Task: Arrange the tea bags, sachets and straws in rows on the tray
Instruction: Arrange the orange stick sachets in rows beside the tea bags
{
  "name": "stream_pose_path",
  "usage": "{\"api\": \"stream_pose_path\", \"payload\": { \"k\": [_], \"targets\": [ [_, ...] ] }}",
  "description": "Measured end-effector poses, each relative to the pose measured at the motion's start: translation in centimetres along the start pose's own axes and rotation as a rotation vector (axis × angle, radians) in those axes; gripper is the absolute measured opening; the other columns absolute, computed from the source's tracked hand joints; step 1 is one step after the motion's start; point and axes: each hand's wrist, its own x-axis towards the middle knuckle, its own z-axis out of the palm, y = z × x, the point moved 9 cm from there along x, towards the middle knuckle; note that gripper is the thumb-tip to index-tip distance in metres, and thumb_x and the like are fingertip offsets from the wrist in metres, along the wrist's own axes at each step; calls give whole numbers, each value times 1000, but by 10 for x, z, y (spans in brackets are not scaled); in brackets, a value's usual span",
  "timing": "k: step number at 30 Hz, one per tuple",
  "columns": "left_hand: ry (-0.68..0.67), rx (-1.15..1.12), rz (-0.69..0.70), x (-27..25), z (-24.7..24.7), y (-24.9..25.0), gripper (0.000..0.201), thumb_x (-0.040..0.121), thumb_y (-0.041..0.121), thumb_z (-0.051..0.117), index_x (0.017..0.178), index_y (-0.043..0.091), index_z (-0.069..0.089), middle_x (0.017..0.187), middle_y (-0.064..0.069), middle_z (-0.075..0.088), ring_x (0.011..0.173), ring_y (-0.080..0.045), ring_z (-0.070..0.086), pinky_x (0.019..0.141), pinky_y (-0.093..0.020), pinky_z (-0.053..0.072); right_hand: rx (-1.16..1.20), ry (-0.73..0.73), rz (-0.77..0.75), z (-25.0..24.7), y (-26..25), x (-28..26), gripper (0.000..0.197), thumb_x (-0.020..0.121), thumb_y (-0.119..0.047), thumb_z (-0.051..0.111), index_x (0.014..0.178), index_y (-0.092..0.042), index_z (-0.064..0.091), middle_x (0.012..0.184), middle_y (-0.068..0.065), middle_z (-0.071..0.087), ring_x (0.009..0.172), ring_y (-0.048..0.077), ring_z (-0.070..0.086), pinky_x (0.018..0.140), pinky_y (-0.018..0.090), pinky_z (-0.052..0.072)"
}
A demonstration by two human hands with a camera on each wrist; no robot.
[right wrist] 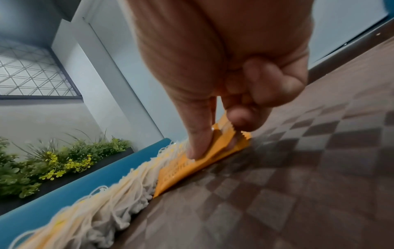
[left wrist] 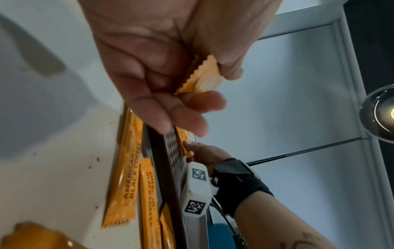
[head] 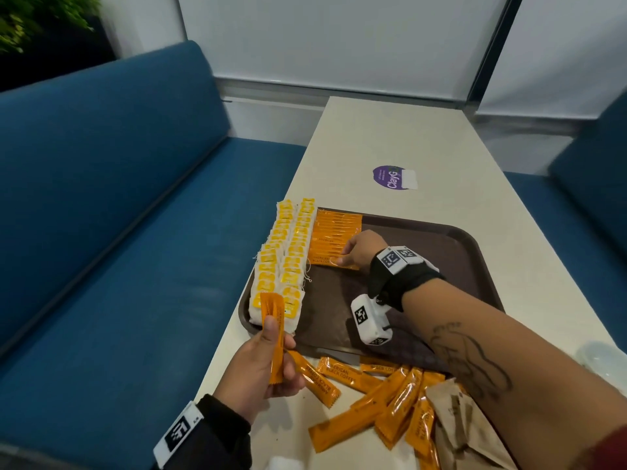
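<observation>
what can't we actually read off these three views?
- Count of sachets in the left hand: head view shows one orange sachet; left wrist view hints at a second edge, too blurred to tell.
- Tray's near edge: head view, hidden by the right forearm.
- Brown paper packets: head view, cut off by the bottom edge and forearm; print unreadable.
- Tea bag label text: too small in head view, blurred in right wrist view.

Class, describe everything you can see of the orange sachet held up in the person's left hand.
The orange sachet is a long, narrow stick pack of glossy foil-like wrap with zigzag-cut ends and dark print too small to read. The left hand grips its lower part between thumb and curled fingers, holding it roughly upright above the near left corner of the brown plastic tray, in front of the tea bags.
</observation>
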Motion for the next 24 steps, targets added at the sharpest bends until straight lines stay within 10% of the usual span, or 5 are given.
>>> {"api": "stream_pose_path", "payload": {
  "k": [8,17,24],
  "targets": [
    [-9,6,-61,1,2,-10,30,96,33,42,98,6,56,52,-1,41,42,-10,41,50,-31,50,-125,43,93,1,2,8,50,75,-36,77,109,-3,60,107,7,65,103,24,62,76,29,46],
    [-61,29,-52,0,8,-10,26,98,22,40,108,6,58,77,-14,69,68,-25,67,62,-34,57,-83,100,59,-3,5,2,67,67,-29,84,121,-6,52,119,9,60,110,27,59,86,33,48],
    [-64,6,-40,0,9,-6,29,95,24,45,105,2,62,77,-16,70,63,-24,68,54,-30,57,58,71,-107,-19,-18,-38,28,80,-29,74,89,-8,57,84,3,57,84,18,55,69,27,40]
  ]
}}
